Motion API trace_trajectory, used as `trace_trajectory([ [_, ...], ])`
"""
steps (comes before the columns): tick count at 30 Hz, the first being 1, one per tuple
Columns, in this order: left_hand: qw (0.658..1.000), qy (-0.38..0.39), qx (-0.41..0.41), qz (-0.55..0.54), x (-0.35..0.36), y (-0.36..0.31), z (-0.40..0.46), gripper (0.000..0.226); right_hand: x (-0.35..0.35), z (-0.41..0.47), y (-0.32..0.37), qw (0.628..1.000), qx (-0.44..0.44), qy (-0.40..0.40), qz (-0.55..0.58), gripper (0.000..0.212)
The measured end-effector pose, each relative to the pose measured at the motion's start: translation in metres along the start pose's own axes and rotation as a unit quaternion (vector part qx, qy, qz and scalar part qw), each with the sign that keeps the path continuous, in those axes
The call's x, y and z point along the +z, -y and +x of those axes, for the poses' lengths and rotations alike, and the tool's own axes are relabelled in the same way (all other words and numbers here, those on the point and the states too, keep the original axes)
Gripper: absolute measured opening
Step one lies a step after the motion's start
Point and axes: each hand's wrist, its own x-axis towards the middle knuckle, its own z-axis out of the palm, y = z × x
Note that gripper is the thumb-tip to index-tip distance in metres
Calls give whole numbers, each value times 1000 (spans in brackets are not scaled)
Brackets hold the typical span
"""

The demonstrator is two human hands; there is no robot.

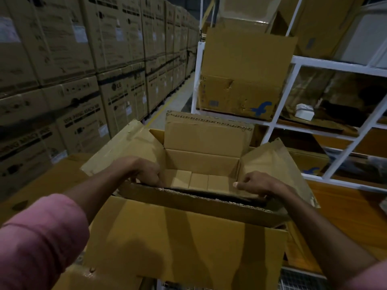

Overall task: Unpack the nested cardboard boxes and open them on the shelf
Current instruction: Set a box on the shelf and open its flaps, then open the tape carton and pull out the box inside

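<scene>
Gripping the upright, open-topped box [188, 237], hands [146, 171] at its near edge

support: white metal shelf rack [297, 59] | beyond gripped box: 1 cardboard box with blue logo [240, 88] on its tier | right of it: small white object [304, 111]

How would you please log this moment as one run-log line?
left hand: grips near flap | right hand: same | open box: smaller boxes inside
</scene>
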Motion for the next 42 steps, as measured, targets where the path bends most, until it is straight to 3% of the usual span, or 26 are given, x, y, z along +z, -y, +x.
trace_trajectory([
  [1, 1000, -13, 11, 12, 7, -1, 3, 14, 4, -2, 2, 1000, 0, 10, 8, 53],
  [6, 996, -48, 56, 39, 21, -17, 8, 26, 14, -10, 5, 998, -25, 58, 9, 46],
  [10, 986, -148, 64, 43, 15, -29, 0, 33, 18, -10, 2, 995, -73, 55, -37, 44],
  [13, 970, -231, 77, 17, 11, -41, -5, 33, 19, -13, 3, 994, -106, -15, -4, 39],
  [18, 945, -300, 125, -35, 11, -83, -14, 39, 10, -27, 16, 972, -156, -168, 46, 50],
  [22, 914, -380, 120, 81, 25, -121, -9, 65, 5, -44, 17, 943, -155, -291, -32, 66],
  [26, 868, -456, 153, 122, 38, -160, 0, 81, -7, -67, 2, 916, -134, -363, -106, 75],
  [37, 819, -485, 265, 155, 71, -339, 25, 79, -37, -105, -154, 897, -63, -429, -80, 81],
  [42, 825, -465, 268, 176, 99, -452, 51, 79, -53, -120, -273, 905, -43, -419, -54, 80],
])
